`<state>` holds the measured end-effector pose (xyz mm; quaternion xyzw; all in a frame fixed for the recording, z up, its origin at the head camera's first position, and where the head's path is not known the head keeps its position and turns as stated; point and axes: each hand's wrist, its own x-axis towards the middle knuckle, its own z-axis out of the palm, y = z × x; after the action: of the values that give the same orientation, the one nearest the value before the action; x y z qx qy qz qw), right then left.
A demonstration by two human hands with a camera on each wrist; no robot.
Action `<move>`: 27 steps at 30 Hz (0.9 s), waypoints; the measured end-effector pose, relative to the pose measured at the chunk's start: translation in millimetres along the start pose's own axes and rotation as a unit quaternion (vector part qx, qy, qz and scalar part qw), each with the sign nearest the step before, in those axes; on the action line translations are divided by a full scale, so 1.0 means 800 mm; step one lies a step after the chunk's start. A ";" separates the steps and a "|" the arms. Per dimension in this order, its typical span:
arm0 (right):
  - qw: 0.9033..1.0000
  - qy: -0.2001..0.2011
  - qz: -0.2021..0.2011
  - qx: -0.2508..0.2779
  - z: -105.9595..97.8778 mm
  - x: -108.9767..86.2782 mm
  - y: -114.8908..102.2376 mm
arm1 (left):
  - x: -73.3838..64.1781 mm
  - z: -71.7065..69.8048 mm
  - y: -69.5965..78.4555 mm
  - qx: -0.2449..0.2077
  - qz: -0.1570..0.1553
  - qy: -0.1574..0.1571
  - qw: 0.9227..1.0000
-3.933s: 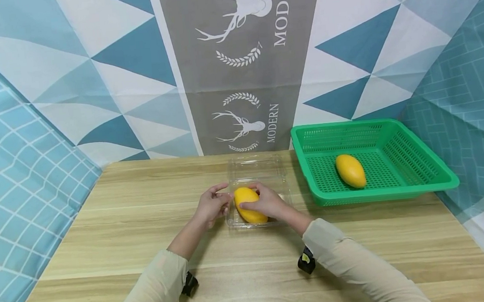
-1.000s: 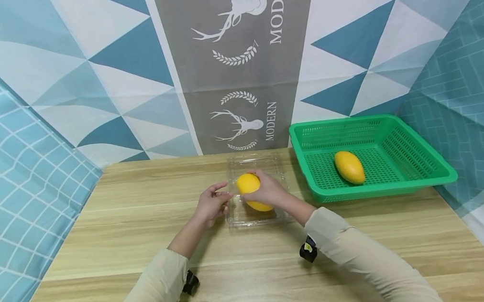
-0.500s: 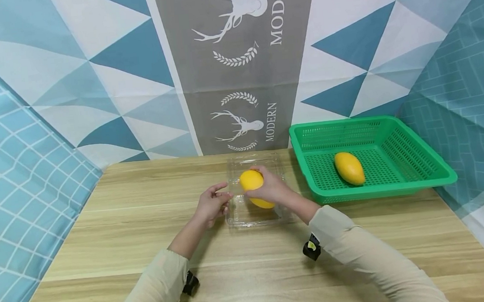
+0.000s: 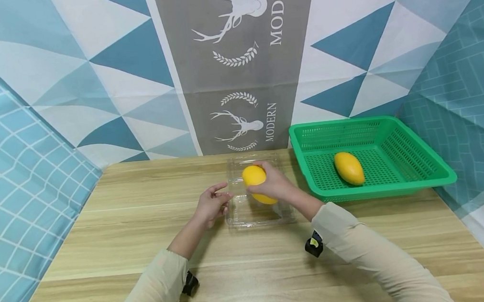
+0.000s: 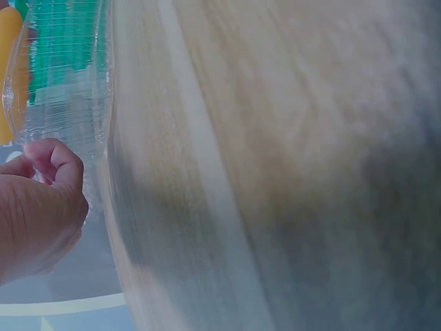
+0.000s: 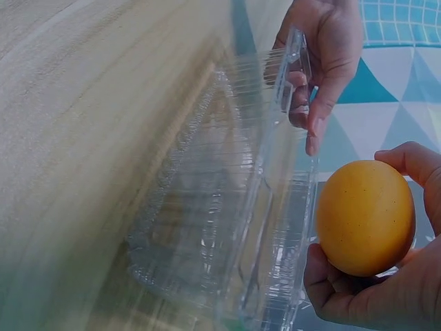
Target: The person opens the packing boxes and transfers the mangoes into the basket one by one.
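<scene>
Displaced toward the far edge of the bench [image 4: 253, 274] and slightly rightward since the earliest frame, the mango [image 4: 252, 174] appears raised above the rim of the clear container [image 4: 261, 223]; the right hand [image 4: 276, 184] has travelled with it, the left hand [image 4: 211, 205] keeping its place. Good handling likely calls for steadying the light plastic and holding the fruit clear of its walls, firmly but without squeezing. Right fingers [image 6: 320, 276] grasp the mango from opposing sides, its rounded end exposed between them; left fingers appear to pinch the container's left edge.
</scene>
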<state>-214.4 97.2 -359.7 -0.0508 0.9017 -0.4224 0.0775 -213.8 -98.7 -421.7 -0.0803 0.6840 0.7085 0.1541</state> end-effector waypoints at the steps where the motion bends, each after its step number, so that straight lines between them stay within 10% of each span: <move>1: 1.000 0.001 -0.001 -0.001 -0.001 0.000 0.000 | 0.000 0.000 0.000 0.000 -0.001 0.001 1.000; 27: 1.000 0.005 -0.008 0.000 -0.025 0.001 -0.006 | 0.000 0.000 0.000 0.008 -0.002 0.004 1.000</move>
<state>-218.9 109.0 -343.6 -0.0555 0.9016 -0.4233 0.0697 -213.8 -98.6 -421.9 -0.0833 0.6902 0.7022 0.1537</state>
